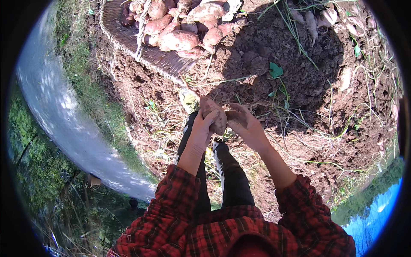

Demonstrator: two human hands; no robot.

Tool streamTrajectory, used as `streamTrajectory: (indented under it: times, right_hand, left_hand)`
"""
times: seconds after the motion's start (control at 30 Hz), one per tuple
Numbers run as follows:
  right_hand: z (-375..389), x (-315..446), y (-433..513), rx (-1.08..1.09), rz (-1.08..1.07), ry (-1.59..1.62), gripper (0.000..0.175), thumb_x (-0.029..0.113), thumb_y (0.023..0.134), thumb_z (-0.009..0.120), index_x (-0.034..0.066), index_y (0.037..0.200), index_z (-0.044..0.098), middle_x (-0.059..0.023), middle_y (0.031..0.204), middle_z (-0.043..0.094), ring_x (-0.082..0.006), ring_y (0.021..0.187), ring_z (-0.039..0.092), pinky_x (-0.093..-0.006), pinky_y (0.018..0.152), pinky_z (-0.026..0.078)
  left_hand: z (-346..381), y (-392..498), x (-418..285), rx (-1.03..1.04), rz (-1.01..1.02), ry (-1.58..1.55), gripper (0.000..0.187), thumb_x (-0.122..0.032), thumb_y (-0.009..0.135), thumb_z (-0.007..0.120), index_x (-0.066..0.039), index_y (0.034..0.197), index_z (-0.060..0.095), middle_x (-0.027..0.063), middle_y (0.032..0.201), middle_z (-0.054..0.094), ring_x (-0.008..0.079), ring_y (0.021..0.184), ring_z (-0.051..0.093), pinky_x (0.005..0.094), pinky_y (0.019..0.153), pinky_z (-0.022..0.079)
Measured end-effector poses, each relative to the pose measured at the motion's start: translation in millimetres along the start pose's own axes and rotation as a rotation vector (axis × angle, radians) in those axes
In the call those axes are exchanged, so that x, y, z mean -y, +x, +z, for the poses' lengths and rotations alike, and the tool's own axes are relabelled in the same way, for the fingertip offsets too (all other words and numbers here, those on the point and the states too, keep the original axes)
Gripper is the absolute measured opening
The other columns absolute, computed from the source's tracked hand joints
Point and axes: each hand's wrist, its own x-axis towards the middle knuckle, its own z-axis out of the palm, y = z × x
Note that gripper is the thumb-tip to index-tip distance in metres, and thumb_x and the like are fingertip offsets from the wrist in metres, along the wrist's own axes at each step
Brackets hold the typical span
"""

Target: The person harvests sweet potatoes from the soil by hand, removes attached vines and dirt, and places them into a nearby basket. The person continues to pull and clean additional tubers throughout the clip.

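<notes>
A reddish sweet potato (212,113) with soil on its skin is gripped in my left hand (203,127), the thumb lying across its near side. Close against its right side is my right hand (241,123), fingers curled and spread apart; whether the fingertips touch the root I cannot tell. Beyond my hands stands a woven basket (175,66) with a rope handle (141,32), heaped at its far part with several sweet potatoes (179,40). My shoe (189,99) is partly hidden behind the held root and my left hand.
Dug soil (308,67) spreads ahead and to the right, crossed by cut vines (298,41). More sweet potatoes (310,25) lie at the far right, and a single one (345,78) lies nearer. A grass strip (93,86) and a paved path (61,106) run along the left.
</notes>
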Motion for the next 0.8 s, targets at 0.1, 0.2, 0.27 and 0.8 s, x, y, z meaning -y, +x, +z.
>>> streamTrajectory:
  times: [0.1,0.2,0.27,0.8]
  right_hand:
    - [-2.5,14.4,-4.6,-0.261,0.099,-0.141,0.032,0.021,0.089,0.051,-0.0022,0.11,0.054,-0.014,0.099,0.062,-0.0169,0.092,0.059,-0.0273,0.08,0.045]
    - [2.1,32.0,-15.0,-0.14,0.168,-0.069,0.027,0.017,0.088,0.052,-0.002,0.106,0.056,-0.0115,0.091,0.064,-0.014,0.084,0.061,-0.0256,0.074,0.047]
    - [0.9,39.7,-27.7,-0.071,0.165,-0.181,0.024,0.013,0.087,0.051,-0.0011,0.106,0.056,-0.01,0.088,0.064,-0.0134,0.082,0.061,-0.0255,0.072,0.048]
    - [38.0,182.5,-54.8,-0.132,0.088,-0.219,0.042,0.012,0.082,0.058,-0.0004,0.12,0.045,-0.0144,0.108,0.058,-0.0211,0.093,0.06,-0.03,0.078,0.049]
  left_hand:
    - [-1.3,-4.3,-60.1,-0.069,0.065,0.2,0.035,-0.019,0.085,0.057,-0.006,0.114,0.044,0.0057,0.096,0.054,0.0162,0.083,0.058,0.0277,0.07,0.05]
    - [4.6,9.1,-149.5,-0.103,0.346,0.386,0.043,-0.026,0.084,0.06,-0.004,0.117,0.043,0.0083,0.099,0.054,0.0173,0.082,0.059,0.0325,0.073,0.052]
    - [18.0,31.5,-210.2,-0.077,0.42,0.43,0.046,-0.029,0.084,0.061,-0.003,0.118,0.042,0.0094,0.103,0.054,0.0178,0.084,0.059,0.033,0.074,0.052]
    - [33.9,69.0,-181.3,-0.232,0.546,1.752,0.088,-0.035,0.066,0.073,0.006,0.128,0.027,0.0304,0.125,0.037,0.0384,0.114,0.043,0.0417,0.094,0.036]
